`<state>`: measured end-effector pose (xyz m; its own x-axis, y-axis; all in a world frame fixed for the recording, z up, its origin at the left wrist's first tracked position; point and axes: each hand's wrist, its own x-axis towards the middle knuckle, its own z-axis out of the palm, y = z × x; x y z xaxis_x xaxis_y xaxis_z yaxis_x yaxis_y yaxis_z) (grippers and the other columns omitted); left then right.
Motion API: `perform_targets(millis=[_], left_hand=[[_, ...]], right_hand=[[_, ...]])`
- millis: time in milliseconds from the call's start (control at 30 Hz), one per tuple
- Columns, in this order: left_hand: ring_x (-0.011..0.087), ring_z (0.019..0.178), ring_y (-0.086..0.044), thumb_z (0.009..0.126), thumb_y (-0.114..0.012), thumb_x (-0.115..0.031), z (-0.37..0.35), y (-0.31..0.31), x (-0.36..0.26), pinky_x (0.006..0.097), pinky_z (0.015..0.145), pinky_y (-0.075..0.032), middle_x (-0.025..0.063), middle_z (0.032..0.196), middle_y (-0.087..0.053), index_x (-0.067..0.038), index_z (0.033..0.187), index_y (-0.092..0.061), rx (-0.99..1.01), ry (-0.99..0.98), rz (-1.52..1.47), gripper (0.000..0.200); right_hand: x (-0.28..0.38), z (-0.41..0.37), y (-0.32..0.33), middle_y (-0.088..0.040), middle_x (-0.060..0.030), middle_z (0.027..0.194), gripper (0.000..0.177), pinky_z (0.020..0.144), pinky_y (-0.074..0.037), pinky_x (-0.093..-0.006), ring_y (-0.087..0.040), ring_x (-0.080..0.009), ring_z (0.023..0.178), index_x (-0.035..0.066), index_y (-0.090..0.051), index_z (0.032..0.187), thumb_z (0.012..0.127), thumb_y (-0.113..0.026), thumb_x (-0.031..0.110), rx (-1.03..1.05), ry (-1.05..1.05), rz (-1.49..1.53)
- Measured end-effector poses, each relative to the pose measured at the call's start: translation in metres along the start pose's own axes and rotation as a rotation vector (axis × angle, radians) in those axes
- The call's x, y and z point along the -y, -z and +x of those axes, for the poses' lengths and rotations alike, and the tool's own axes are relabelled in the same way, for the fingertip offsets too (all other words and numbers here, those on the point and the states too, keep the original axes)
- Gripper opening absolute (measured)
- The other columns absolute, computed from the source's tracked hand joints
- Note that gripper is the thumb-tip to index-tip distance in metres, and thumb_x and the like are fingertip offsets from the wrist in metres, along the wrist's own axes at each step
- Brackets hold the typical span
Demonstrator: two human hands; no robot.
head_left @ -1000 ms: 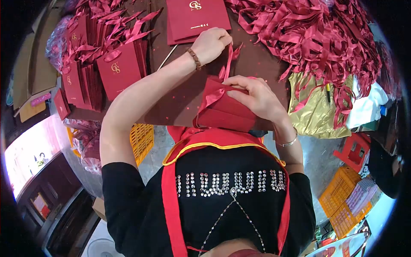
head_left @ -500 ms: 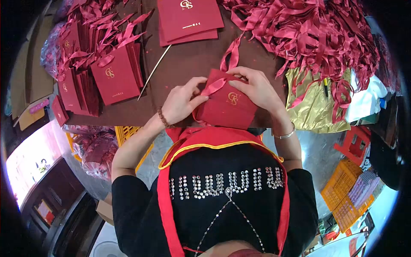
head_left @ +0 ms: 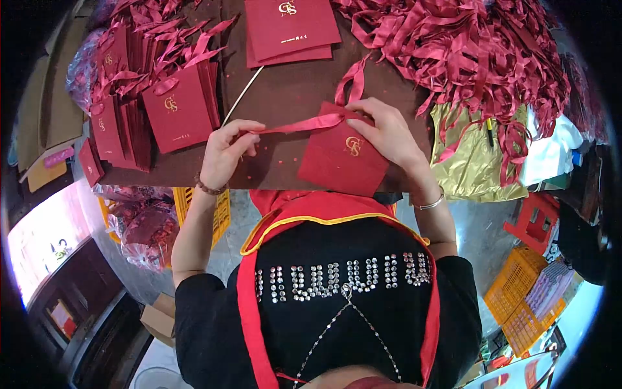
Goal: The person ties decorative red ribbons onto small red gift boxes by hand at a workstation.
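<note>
A dark red paper bag [head_left: 324, 159] with a gold logo lies tilted at the table's front edge. My right hand [head_left: 385, 133] grips its top right part, thumb on the front and fingers at the upper edge. From the top of the bag a red ribbon [head_left: 295, 125] runs taut to the left. Its far end is pinched between the thumb and fingers of my left hand [head_left: 227, 149], which is held off to the bag's left. A ribbon loop [head_left: 353, 81] stands up behind the bag's top edge.
Ribboned red bags [head_left: 181, 110] stand in rows at the left. Flat red bags [head_left: 291, 29] lie at the back, near a thin pale stick [head_left: 243, 94]. A large heap of red ribbons [head_left: 460, 52] and gold wrapping [head_left: 479, 162] with a pen [head_left: 490, 132] are at the right.
My left hand has moved left away from the bag, drawing the ribbon out straight. My right hand has stayed on the bag in nearly the same place.
</note>
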<state>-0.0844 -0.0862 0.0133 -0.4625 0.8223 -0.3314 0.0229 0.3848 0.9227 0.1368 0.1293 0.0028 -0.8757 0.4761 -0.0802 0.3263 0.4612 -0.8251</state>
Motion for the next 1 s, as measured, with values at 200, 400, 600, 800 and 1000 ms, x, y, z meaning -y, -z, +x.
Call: perform_targets(millis=[200,400,600,800,1000], left_hand=[[0.0063,0.065,-0.048,0.086,-0.056,-0.003,-0.002,0.007,0.003,0.0201,0.059,-0.038,0.0003,0.076,-0.056,-0.001,0.107,-0.058,-0.024,0.029,-0.147,0.022],[0.015,0.064,-0.049,0.09,-0.05,-0.01,0.0,-0.003,-0.014,0.0278,0.062,-0.04,0.008,0.076,-0.055,0.001,0.105,-0.055,0.365,0.009,-1.121,0.019],[0.0321,0.107,-0.058,0.085,-0.052,0.0,0.01,-0.026,-0.032,0.0437,0.094,-0.047,0.023,0.113,-0.058,0.005,0.121,-0.05,0.525,-0.142,-1.229,0.036],[0.016,0.089,-0.063,0.084,-0.056,0.004,0.012,-0.052,-0.039,0.0268,0.078,-0.051,0.0152,0.102,-0.063,0.003,0.114,-0.056,0.191,-0.187,-0.312,0.03],[0.0239,0.077,-0.063,0.077,-0.063,0.002,0.016,-0.088,-0.044,0.0298,0.067,-0.05,0.0097,0.086,-0.062,-0.004,0.098,-0.065,0.097,-0.541,0.341,0.021]], right_hand=[[-0.011,-0.017,0.006,-0.061,-0.0121,0.099,0.022,0.081,-0.046,-0.0342,-0.057,-0.029,0.095,0.001,-0.062,0.101,0.083,-0.062,0.013,-0.233,0.175,-0.237],[-0.028,-0.044,0.019,-0.059,-0.0135,0.103,0.02,0.085,-0.045,-0.0342,-0.057,-0.0285,0.099,0.002,-0.062,0.103,0.085,-0.058,0.011,-0.225,0.038,-0.159],[-0.007,-0.057,0.018,-0.052,-0.0107,0.113,0.031,0.076,-0.047,-0.0302,-0.058,-0.023,0.089,0.005,-0.058,0.114,0.084,-0.061,0.014,-0.101,-0.086,-0.052],[-0.009,-0.06,0.014,-0.05,-0.0109,0.115,0.037,0.064,-0.045,-0.0242,-0.051,-0.0119,0.069,0.005,-0.058,0.113,0.077,-0.067,0.007,-0.15,-0.116,0.119],[-0.005,-0.056,0.005,-0.051,-0.0109,0.116,0.036,0.062,-0.046,-0.0246,-0.05,-0.0122,0.063,0.005,-0.058,0.109,0.075,-0.069,0.007,-0.2,-0.083,0.021]])
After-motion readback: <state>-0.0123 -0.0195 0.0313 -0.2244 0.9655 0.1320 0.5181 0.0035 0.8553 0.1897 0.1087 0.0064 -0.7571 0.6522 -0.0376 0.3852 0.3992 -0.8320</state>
